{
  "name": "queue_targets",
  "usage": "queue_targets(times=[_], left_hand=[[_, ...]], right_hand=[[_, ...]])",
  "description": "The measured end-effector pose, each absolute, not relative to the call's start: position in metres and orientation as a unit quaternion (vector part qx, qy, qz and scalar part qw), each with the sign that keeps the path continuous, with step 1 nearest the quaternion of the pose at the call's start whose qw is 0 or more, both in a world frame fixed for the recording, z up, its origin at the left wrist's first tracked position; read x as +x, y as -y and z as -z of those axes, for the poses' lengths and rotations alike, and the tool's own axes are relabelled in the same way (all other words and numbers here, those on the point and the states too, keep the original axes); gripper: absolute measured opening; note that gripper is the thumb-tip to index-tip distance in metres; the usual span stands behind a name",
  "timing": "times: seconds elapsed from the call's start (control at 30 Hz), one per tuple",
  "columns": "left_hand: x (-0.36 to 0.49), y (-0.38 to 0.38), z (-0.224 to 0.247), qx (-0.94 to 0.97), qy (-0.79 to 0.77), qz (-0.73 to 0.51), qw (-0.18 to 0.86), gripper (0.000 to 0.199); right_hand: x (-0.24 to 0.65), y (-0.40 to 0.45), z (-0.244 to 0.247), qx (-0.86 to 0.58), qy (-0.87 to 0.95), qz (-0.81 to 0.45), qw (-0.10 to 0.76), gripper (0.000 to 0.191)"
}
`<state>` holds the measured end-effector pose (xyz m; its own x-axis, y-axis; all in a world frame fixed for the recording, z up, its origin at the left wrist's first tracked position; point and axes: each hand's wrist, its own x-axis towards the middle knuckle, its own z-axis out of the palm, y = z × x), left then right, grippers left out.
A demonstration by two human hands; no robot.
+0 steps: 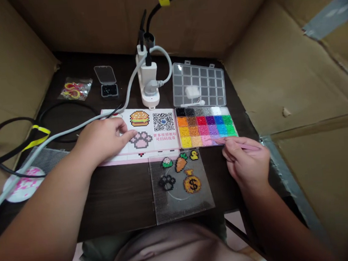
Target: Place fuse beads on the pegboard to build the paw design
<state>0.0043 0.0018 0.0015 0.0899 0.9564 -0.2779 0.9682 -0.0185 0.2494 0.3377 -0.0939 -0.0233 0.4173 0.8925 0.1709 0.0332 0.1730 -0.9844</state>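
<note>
My right hand (245, 161) is closed round pink tweezers (244, 144), whose tips reach the front row of a bead box (201, 121) near the pink and purple beads. My left hand (104, 138) rests on a pattern sheet (127, 146) showing a burger, a pink paw and a QR code; its thumb is stretched out beside the paw picture and holds nothing. In front lies a clear pegboard (180, 206) with a carrot (181, 162), a duck (194, 155), a money bag (192, 182), a black paw outline (167, 182) and a green and white piece (167, 162).
A white power strip (150, 96) with cables stands behind the sheet. The box's clear lid (212, 85) lies open behind it. Further left are a small black-bead case (109, 90), a plastic bag (76, 89) and a round pink-and-white item (26, 186). Cardboard walls (277, 70) surround the table.
</note>
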Motion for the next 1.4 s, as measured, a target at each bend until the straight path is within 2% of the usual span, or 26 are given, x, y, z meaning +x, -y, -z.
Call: queue_targets(times=[0.17,0.33,0.53,0.8,1.4], left_hand=[[0.007,-0.001,-0.004,0.709,-0.678,0.023,0.193,0.042],[0.009,0.0,-0.006,0.717,-0.668,0.01,0.196,0.042],[0.009,0.0,-0.003,0.712,-0.678,-0.005,0.182,0.035],[0.008,0.006,-0.003,0.726,-0.666,-0.018,0.17,0.048],[0.01,0.003,-0.007,0.723,-0.666,0.003,0.187,0.043]], right_hand=[[0.319,0.114,0.011,-0.515,0.56,-0.324,0.563,0.003],[0.295,0.117,-0.007,-0.402,0.679,-0.369,0.492,0.019],[0.282,0.114,-0.004,-0.326,0.755,-0.367,0.435,0.019],[0.277,0.117,0.002,-0.318,0.778,-0.346,0.417,0.018],[0.275,0.119,0.006,-0.325,0.787,-0.344,0.396,0.017]])
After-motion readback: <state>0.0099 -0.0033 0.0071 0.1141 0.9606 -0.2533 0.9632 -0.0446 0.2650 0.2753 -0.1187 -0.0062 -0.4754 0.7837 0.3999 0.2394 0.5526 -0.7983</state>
